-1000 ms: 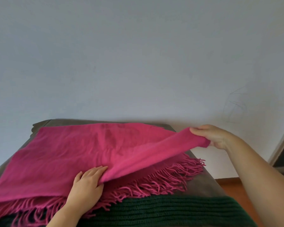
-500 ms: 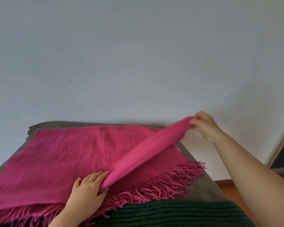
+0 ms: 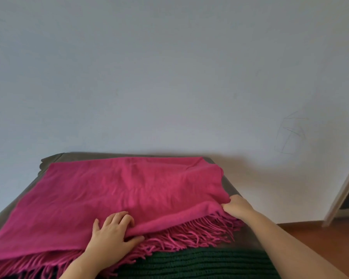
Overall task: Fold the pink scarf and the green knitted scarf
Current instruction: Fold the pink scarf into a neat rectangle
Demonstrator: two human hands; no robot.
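Fingers [image 3: 121, 217] of the left hand [image 3: 111, 236] curled over a raised fold of the pink scarf [image 3: 117, 194], low and left of centre in the head view, with the thumb tucked beneath that fold. Right hand [image 3: 237, 207], at the scarf's right edge in the lower right of the frame, pinched the same folded edge between curled fingers. That scarf lay spread across the grey surface [image 3: 229, 188], its fringe [image 3: 191, 232] hanging along the near side and lying over the green knitted scarf [image 3: 199, 264] at the bottom edge of the frame. A pale wall [image 3: 169, 77] filled the upper part, with wooden floor [image 3: 318, 234] at the lower right
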